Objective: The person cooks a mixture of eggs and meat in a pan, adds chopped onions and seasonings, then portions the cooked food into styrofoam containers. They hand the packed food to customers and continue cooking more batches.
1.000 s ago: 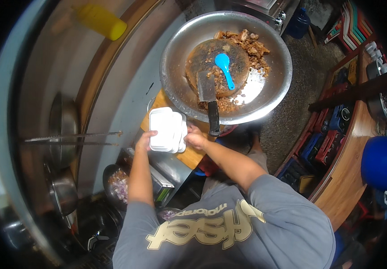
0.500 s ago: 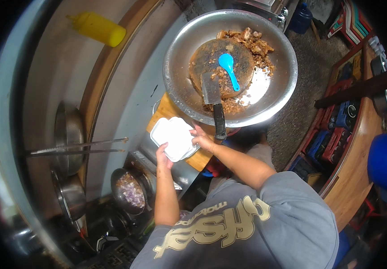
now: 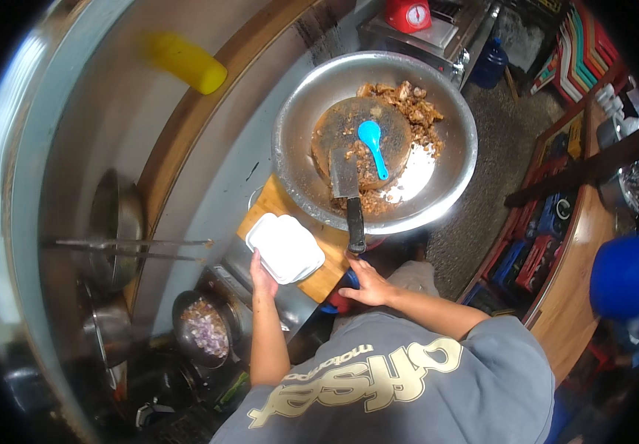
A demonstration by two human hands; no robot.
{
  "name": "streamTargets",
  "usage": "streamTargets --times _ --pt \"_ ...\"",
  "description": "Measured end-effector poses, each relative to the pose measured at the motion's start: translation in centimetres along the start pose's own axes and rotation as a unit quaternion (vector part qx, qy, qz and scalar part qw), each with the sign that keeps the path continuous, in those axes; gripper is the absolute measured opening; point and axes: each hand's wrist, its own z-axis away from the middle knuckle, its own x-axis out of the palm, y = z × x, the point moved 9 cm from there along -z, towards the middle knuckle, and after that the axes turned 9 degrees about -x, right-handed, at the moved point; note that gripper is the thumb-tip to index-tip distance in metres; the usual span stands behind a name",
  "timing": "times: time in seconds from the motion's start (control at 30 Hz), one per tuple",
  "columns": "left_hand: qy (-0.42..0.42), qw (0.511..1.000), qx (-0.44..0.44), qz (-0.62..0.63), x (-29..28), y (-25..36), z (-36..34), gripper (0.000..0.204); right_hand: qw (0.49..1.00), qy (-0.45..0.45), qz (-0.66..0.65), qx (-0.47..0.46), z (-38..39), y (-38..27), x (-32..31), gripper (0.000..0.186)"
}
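Note:
My left hand (image 3: 263, 277) grips the lower left edge of a white rounded-corner plastic container (image 3: 288, 249), over a wooden board (image 3: 325, 275). Glare hides its inside, and its edges look doubled, as if stacked. My right hand (image 3: 368, 284) is empty, fingers apart, just below the black handle of a cleaver (image 3: 346, 177). The cleaver's blade rests on a round chopping block (image 3: 334, 126) inside a large metal basin (image 3: 290, 177); its handle sticks out over the rim. On the block lies a blue spoon (image 3: 373, 140). Chopped brown meat (image 3: 419, 111) fills the basin's far right side.
A pan of chopped onions (image 3: 207, 333) sits at lower left, beneath tongs or long rods (image 3: 149, 253). A yellow squeeze bottle (image 3: 193, 65) stands on the ledge. Farther off are a red scale (image 3: 408, 15), a blue jug (image 3: 490, 63) and stacked chairs (image 3: 575, 55). Crates fill the right shelf.
My right hand has let go of the white container and moved right, opening below the cleaver handle. My left hand still holds the container. The view has shifted slightly.

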Motion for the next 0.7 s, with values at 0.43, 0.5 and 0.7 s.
streamTargets --times 0.43,0.5,0.7 --pt "0.023 0.998 0.049 0.041 -1.5 -1.4 0.3 0.070 0.983 0.056 -0.128 -0.122 0.0 -1.1 -3.2 0.110" --pt "0.035 0.996 0.024 0.073 -3.4 -2.6 0.9 0.067 0.993 0.092 0.008 -0.076 7.3 -0.6 -8.3 0.097" --pt "0.347 0.929 0.062 -0.109 -13.0 -6.2 6.4 0.068 0.966 0.212 0.147 0.002 17.9 -8.0 -27.9 0.029"
